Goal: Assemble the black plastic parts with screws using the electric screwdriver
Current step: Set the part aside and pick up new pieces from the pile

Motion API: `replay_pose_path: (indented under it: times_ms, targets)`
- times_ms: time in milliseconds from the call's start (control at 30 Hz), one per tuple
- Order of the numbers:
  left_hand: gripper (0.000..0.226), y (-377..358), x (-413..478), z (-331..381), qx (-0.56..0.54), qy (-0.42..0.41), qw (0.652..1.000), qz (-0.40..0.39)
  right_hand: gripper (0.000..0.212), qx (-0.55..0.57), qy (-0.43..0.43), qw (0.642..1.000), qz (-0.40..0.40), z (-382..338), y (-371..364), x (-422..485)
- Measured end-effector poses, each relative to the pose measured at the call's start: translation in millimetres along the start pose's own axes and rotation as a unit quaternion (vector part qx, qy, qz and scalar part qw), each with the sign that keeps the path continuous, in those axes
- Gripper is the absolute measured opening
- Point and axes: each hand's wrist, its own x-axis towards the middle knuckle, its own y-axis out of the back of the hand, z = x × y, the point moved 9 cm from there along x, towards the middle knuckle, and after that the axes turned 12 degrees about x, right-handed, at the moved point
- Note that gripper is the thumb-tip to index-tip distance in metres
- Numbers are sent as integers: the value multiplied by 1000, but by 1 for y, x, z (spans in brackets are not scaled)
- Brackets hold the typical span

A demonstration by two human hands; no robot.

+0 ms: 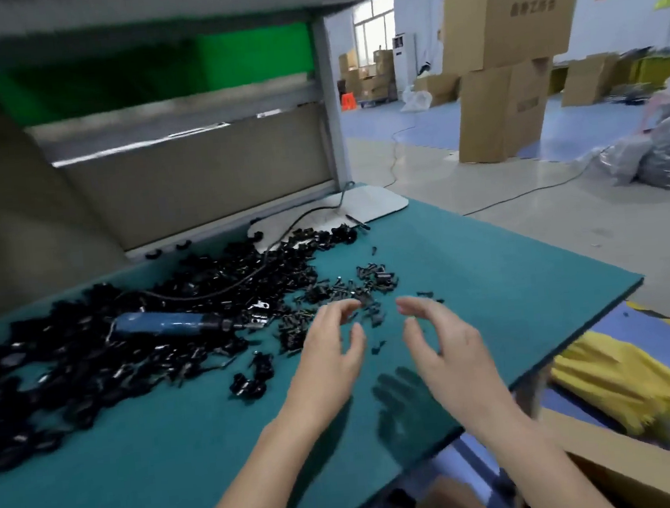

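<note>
A large heap of black plastic parts [91, 356] covers the left and back of the green bench mat [180, 449]. The blue electric screwdriver [169, 324] lies on the heap, tip pointing right, its cable running to the back. A loose scatter of black screws [341, 293] lies in the middle. My left hand [325, 348] hovers over the screws' near edge with fingers loosely curved, holding nothing. My right hand [442, 337] hovers beside it, also loosely curved and holding nothing. A few assembled black parts [253, 378] lie left of my left hand.
A white pad [369, 204] lies at the bench's back corner by the grey back panel [197, 176]. The bench edge runs diagonally on the right. Below it is a cardboard box with yellow material [620, 387]. Stacked cartons [502, 57] and grey bags [660, 144] stand on the floor.
</note>
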Motion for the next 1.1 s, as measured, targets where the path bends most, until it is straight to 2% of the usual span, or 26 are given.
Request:
replay_pose_path:
  times_ms: [100,233,367,500,667,833,1100]
  targets:
    - [31,77,-33,-87,131,89,984,80,34,-4,16,992,-125,-15,-97,7]
    - [39,165,-99,-174,334,208,911,125,40,-62,65,964,-251,-31,-214,0]
    - [50,216,-142,-233,341,363,855,146,44,-166,125,934,-291,-43,-296,-2]
    - [54,237,-141,-267,275,454,826,188,45,-201,140,926,-286,-44,-329,13]
    - [55,268,-134,-304,218,487,794,291,33,-141,139,958,-208,-43,-317,28]
    - [60,274,-118,-330,245,501,785,270,28,-46,114,982,-146,-37,-300,40]
    - [27,285,-112,-345,251,481,785,298,27,-9,117,988,-96,-35,-285,50]
